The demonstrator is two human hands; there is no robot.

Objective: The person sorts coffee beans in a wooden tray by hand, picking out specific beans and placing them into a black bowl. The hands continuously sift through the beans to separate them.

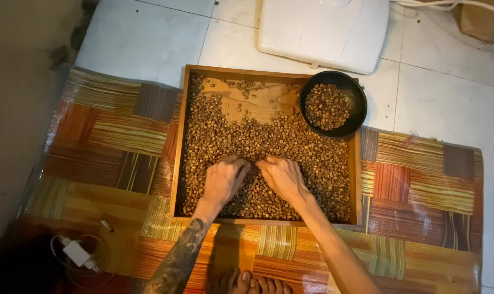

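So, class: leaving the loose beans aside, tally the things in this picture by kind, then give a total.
Hands: 2, left hand and right hand
Wooden tray: 1
Black bowl: 1
Patterned mat: 1
White charger: 1
White appliance: 1
Total: 7

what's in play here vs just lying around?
In play: left hand and right hand, both on the beans; wooden tray; black bowl of beans.
Lying about: white charger; white appliance; patterned mat.

Left forearm [176, 261] tattooed — 2 bare arms, no sleeves.
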